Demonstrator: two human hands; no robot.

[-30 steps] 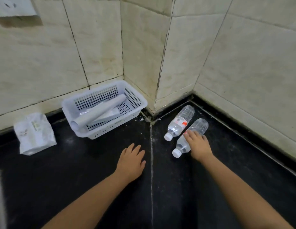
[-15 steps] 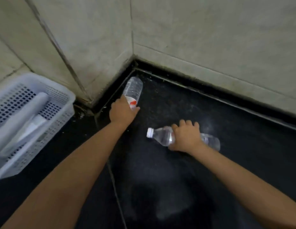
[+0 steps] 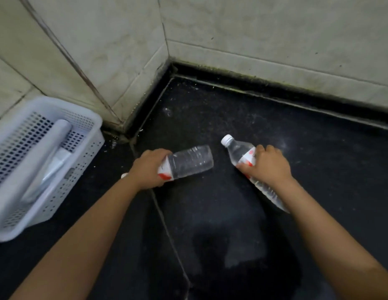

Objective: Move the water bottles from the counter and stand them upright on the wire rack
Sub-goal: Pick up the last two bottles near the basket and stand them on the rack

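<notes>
A black stone counter (image 3: 210, 224) runs into a corner of pale tiled wall (image 3: 253, 29). At the far left sits a white perforated basket (image 3: 89, 148) with a pale roll (image 3: 41, 156) lying in it. My left hand (image 3: 148, 168) is wrapped round the label end of one water bottle (image 3: 190, 161), its base pointing right, its white cap just showing behind my wrist. My right hand (image 3: 267, 164) grips the second bottle (image 3: 240, 151) at its red-and-white label, cap aimed up and left, base slanting down beside my forearm. Both bottles are tilted over the counter; I cannot tell whether they touch it.
</notes>
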